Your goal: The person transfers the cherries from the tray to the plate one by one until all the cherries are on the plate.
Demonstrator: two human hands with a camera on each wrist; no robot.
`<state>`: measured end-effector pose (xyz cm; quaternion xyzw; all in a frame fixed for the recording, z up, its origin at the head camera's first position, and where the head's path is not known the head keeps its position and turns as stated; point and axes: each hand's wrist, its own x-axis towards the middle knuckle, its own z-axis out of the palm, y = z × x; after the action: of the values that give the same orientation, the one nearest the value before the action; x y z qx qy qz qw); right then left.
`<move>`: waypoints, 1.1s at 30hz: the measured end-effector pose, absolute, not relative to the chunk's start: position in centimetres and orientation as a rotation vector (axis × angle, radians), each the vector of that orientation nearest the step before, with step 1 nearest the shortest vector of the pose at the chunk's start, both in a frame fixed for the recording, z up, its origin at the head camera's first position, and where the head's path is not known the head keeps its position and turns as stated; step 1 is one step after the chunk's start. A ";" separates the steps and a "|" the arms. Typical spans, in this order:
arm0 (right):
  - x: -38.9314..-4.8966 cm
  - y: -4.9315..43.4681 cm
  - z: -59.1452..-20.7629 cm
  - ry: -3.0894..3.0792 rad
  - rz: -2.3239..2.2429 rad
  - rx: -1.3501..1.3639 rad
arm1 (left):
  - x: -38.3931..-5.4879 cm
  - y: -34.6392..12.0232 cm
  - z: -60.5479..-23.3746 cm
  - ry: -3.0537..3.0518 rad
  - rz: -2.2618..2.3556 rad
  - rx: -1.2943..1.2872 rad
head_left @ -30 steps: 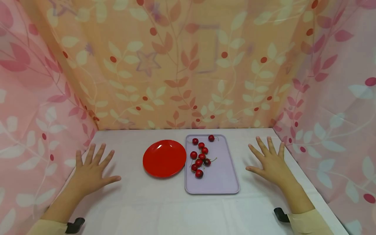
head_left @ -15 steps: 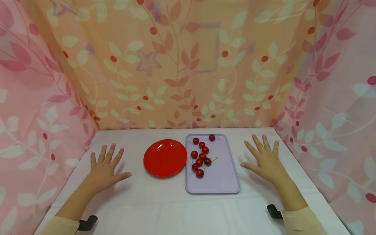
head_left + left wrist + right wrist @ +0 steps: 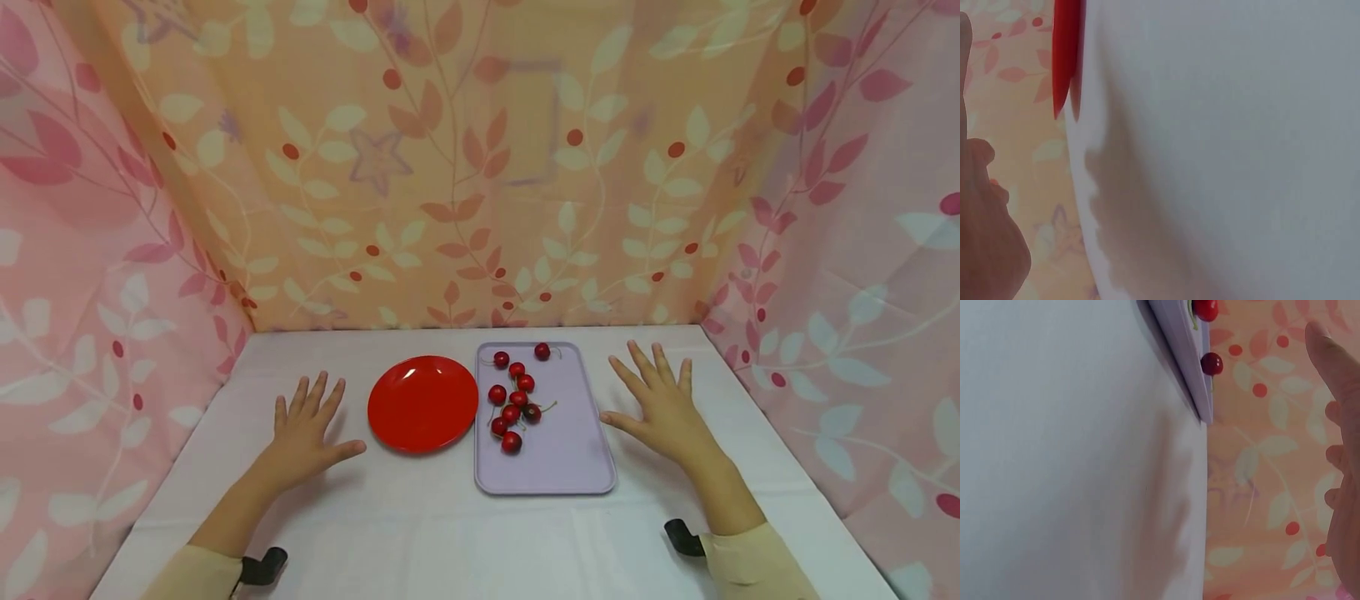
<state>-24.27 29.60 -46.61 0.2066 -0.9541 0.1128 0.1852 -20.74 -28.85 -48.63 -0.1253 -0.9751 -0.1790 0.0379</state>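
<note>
My left hand hovers over the table left of a round red plate, fingers spread and nothing held. In the left wrist view the plate's edge shows at the top, with part of the hand at the left. To the right of a pale purple rectangular tray, my right hand is held above the cloth with its fingers spread, holding nothing. Several dark red cherries, some with green stems, lie mostly in the tray's left half. A cherry also appears in the right wrist view.
A white cloth covers the table. Patterned curtains stand around it: an orange one at the back, pink ones at the left and right. Plate and tray sit side by side, their edges very close.
Both hands have moved inward, the left one rightward toward the plate and the right one leftward toward the tray. Their fingers stay spread. Plate, tray and cherries have kept their places.
</note>
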 end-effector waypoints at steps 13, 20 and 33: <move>-24.4 27.3 -46.3 -2.692 0.516 0.591 | -21.6 -26.1 -49.6 -2.979 -0.781 -0.361; -24.3 25.7 -45.7 -2.715 0.640 0.590 | -22.2 -25.0 -49.7 -2.964 -0.925 -0.328; -24.7 23.2 -45.4 -2.687 0.771 0.614 | -22.7 -24.3 -50.7 -2.940 -1.192 -0.259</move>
<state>-24.67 23.21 -45.42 0.2126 -0.9296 0.2667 0.1395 -22.71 -24.28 -50.75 -0.0815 -0.9235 -0.3743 -0.0209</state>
